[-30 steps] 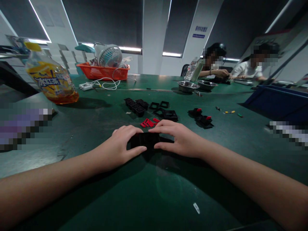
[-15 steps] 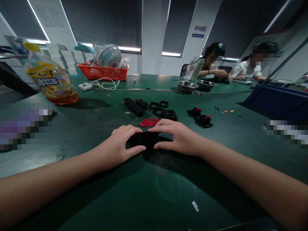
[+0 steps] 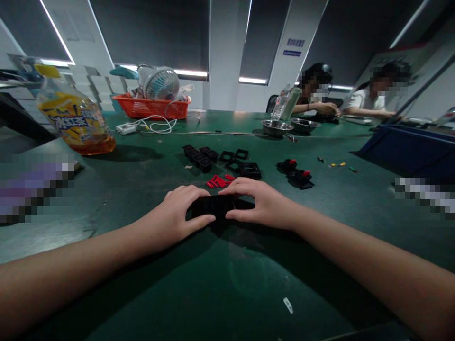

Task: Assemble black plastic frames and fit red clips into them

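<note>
Between my hands, low over the green table [image 3: 142,189], is a dark black part [image 3: 218,206], its details lost in shadow. My left hand [image 3: 181,210] grips its left side with fingers behind and thumb in front. On its right side, my right hand [image 3: 254,203] holds it the same way. Small red pieces [image 3: 219,181] lie just behind my fingertips. Farther back are several black block-shaped parts [image 3: 201,157] and black square frames [image 3: 249,169]. To the right rest two black parts with red pieces on them [image 3: 300,177].
A drink bottle [image 3: 76,113] stands at the left, an orange basket [image 3: 156,108] with a fan behind it. Metal bowls [image 3: 277,128] sit farther back, and a blue bin [image 3: 412,147] is at the right. Two people [image 3: 366,102] sit across the table.
My right thumb and fingers have shifted very slightly left on the black part. Across the table, one person's arm has moved. My left hand looks unchanged.
</note>
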`<state>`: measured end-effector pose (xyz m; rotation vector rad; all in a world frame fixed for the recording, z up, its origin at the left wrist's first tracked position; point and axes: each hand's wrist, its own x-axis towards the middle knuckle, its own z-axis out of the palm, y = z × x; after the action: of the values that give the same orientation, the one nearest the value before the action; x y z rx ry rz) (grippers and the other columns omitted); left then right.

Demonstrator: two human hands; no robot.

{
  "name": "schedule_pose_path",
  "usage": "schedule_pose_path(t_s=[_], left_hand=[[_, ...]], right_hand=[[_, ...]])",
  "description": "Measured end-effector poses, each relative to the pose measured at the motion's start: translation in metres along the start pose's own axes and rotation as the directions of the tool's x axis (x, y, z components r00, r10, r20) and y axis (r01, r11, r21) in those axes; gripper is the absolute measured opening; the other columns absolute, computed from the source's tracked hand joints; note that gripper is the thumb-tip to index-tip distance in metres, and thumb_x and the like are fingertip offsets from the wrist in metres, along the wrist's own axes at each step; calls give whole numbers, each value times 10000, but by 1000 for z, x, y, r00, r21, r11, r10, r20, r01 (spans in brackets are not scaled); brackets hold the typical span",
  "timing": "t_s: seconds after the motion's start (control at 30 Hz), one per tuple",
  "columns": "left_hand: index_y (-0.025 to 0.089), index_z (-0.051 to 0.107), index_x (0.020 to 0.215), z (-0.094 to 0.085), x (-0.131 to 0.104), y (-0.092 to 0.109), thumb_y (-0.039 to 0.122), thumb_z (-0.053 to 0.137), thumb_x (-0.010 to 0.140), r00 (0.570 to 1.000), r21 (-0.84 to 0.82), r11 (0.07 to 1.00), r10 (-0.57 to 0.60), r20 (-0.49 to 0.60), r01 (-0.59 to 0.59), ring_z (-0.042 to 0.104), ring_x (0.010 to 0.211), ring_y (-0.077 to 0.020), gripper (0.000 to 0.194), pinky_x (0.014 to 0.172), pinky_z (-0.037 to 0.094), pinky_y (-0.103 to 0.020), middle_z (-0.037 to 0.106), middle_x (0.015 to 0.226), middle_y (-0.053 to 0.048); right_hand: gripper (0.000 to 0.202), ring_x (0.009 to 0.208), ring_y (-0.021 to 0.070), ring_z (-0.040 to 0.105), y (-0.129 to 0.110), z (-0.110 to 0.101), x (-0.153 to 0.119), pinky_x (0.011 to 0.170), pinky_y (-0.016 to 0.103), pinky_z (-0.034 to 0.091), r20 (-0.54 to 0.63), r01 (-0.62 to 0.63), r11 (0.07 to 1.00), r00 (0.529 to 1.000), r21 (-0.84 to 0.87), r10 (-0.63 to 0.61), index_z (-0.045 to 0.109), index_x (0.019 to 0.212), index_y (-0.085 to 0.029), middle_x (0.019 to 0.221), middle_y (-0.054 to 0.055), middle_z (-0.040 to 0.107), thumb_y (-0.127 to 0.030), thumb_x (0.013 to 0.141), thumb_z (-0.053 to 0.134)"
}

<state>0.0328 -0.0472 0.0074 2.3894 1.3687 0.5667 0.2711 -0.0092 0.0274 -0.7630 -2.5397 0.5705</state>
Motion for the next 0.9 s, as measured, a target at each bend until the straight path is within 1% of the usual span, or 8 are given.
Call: schedule_pose_path(t_s=[0.1, 0.3, 0.47, 0.73, 0.8, 0.9], left_hand=[[171, 612, 1153, 0, 0, 0, 481, 573, 841, 1000, 2, 1000, 0, -7, 0, 569, 1074, -320, 440, 945, 442, -505, 656, 1121, -120], [177, 624, 1138, 1, -1, -2, 481, 600, 841, 1000, 6, 1000, 23, -16, -23, 568, 1082, -319, 425, 952, 440, -496, 659, 1123, -111], [172, 624, 1129, 0, 0, 0, 463, 584, 849, 999, -8, 999, 32, -5, -32, 560, 1072, -309, 406, 947, 433, -490, 659, 1113, -108], [171, 630, 1113, 1, -1, -1, 480, 588, 841, 999, -3, 999, 41, -21, -41, 555, 1075, -318, 413, 949, 432, -509, 649, 1104, -109], [168, 624, 1121, 2, -1, -3, 484, 614, 820, 999, -13, 999, 29, -28, -29, 557, 1091, -327, 436, 960, 431, -520, 648, 1123, -116], [171, 558, 1228, 2, 0, -3, 443, 675, 763, 998, -74, 997, -9, -54, 5, 562, 1139, -331, 552, 984, 434, -511, 640, 1195, -126]], right_hand=[[392, 1001, 212, 643, -1, 0, 1, 912, 368, 502, -2, -2, 1000, 1000, 8, 2, 682, 1169, -149, 1077, 94, 675, -296, 811, 743], [398, 977, 218, 638, -1, 0, 1, 872, 365, 512, 33, 23, 999, 999, -25, -23, 680, 1176, -134, 1046, 103, 674, -299, 819, 745], [370, 965, 205, 644, 1, 1, 1, 868, 350, 510, 14, 29, 999, 1000, -36, -29, 693, 1142, -155, 1030, 85, 676, -293, 802, 748], [345, 939, 208, 632, 1, 6, 1, 856, 361, 519, -22, 28, 997, 999, -67, -30, 668, 1093, -143, 1024, 90, 679, -233, 767, 733], [334, 937, 211, 631, 0, 6, 2, 855, 362, 517, -32, 15, 998, 999, -69, -17, 666, 1075, -139, 1016, 91, 682, -225, 760, 734], [332, 940, 213, 640, -2, 8, 2, 858, 362, 514, -51, 1, 999, 999, -40, -4, 663, 1077, -126, 1025, 101, 689, -244, 774, 728]])
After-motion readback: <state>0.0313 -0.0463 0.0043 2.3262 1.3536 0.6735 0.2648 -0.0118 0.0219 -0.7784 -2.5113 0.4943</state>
